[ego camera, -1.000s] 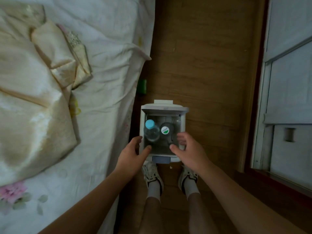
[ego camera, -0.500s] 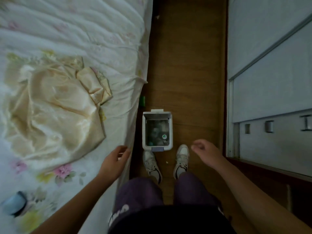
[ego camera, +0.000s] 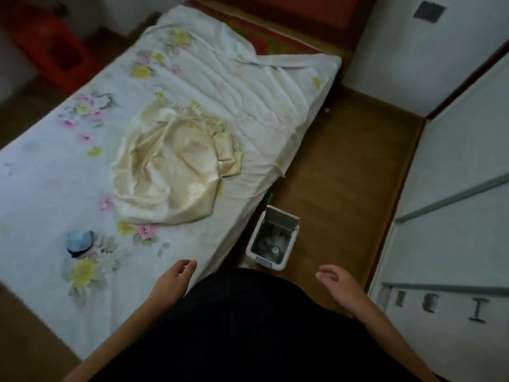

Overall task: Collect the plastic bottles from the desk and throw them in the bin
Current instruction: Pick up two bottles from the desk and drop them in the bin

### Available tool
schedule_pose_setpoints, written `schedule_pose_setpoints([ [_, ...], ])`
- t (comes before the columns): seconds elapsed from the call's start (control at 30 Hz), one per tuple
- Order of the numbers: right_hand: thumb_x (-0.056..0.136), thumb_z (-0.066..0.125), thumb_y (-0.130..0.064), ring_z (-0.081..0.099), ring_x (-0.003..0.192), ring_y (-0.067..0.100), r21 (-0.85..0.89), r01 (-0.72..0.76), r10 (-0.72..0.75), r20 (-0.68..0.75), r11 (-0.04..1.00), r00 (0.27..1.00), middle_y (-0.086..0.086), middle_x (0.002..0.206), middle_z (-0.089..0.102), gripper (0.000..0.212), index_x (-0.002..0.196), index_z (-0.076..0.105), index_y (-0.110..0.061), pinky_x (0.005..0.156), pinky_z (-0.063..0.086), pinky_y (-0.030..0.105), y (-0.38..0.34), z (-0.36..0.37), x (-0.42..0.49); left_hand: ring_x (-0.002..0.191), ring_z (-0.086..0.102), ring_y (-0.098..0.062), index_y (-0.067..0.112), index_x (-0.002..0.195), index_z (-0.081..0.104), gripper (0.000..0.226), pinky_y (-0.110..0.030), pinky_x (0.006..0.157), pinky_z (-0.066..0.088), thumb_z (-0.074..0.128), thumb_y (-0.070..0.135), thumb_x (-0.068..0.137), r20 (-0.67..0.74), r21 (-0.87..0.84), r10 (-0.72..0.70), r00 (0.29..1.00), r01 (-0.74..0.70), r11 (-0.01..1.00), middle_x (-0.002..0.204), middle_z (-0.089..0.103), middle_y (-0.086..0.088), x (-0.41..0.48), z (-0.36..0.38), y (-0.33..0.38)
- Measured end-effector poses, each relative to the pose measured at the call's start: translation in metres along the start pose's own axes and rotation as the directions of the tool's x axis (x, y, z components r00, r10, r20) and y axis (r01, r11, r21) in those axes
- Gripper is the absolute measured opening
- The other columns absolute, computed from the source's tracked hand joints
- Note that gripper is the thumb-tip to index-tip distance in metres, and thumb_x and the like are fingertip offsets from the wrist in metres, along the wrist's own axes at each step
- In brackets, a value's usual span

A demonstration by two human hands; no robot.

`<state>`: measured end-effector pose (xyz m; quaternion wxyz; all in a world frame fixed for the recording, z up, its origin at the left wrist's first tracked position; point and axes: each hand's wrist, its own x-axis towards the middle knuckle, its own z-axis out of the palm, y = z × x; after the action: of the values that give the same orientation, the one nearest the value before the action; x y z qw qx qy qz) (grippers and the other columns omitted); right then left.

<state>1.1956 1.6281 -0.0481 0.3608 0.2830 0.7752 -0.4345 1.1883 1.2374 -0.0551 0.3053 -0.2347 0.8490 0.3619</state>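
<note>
A small white bin (ego camera: 292, 238) stands open on the wooden floor beside the bed. Clear plastic bottles (ego camera: 271, 242) lie inside it, one with a green-and-white cap facing up. My left hand (ego camera: 173, 279) hovers over the bed's edge, fingers loosely curled and empty. My right hand (ego camera: 337, 282) hangs over the floor to the right of the bin, also empty with fingers apart. Both hands are well above and clear of the bin. No desk is in view.
A bed (ego camera: 68, 188) with a flowered white sheet fills the left, with a cream satin cloth (ego camera: 168, 172) bunched on it and a blue-grey object (ego camera: 80, 241). White wardrobe doors (ego camera: 454, 175) line the right. A red stool (ego camera: 52, 42) stands far left.
I have risen from crouching at the bin; both hands left its rim and drew apart. The view has swung left, showing more bed, and the bin looks smaller.
</note>
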Motion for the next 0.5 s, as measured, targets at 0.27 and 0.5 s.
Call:
schedule_pose_setpoints([
  [0.27, 0.098, 0.058, -0.034, 0.061, 0.096, 0.005, -0.306, 0.316, -0.203, 0.349, 0.898, 0.915, -0.007, 0.112, 0.063, 0.029, 0.126, 0.059, -0.025, 0.067, 0.046, 0.018, -0.042, 0.003, 0.008, 0.096, 0.068, -0.025, 0.026, 0.095, 0.066, 0.024, -0.049, 0.092, 0.053, 0.046, 0.036, 0.104, -0.317, -0.49, -0.263, 0.911, 0.08, 0.868, 0.1, 0.072, -0.005, -0.117, 0.061, -0.08],
  [0.5, 0.098, 0.057, -0.033, 0.057, 0.111, 0.011, -0.499, 0.648, -0.225, 0.665, 0.576, 0.712, -0.003, 0.121, 0.062, 0.034, 0.129, 0.06, -0.019, 0.088, 0.046, 0.024, -0.057, 0.09, -0.026, 0.096, 0.064, -0.023, 0.019, 0.103, 0.063, 0.032, -0.041, 0.085, 0.051, 0.044, 0.046, 0.103, -0.147, -0.86, -0.733, 0.664, 0.28, 0.426, 0.104, 0.067, -0.006, -0.25, 0.171, -0.169],
])
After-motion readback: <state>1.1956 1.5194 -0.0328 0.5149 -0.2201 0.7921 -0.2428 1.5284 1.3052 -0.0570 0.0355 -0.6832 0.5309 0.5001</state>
